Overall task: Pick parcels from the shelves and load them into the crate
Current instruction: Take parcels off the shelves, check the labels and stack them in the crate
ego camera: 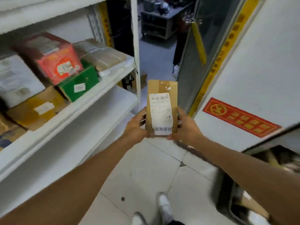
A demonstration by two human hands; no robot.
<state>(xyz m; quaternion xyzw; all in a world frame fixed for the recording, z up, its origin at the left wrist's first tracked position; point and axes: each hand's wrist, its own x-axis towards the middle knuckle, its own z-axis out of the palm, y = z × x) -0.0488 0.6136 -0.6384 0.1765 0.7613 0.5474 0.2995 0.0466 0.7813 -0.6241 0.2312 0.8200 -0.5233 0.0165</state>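
Gripping the brown parcel (162, 108) by its long edges, left hand (135, 125) and right hand (185, 125) each curling fingers round a side, the person holds it beside the shelves (97, 88) (label upward), seemingly mid-carry, and next must find the crate, not clearly visible.

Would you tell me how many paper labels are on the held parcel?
2: a barcode label on the brown parcel, mid-face, and a smaller sticker at its near end. Hidden faces may carry more.
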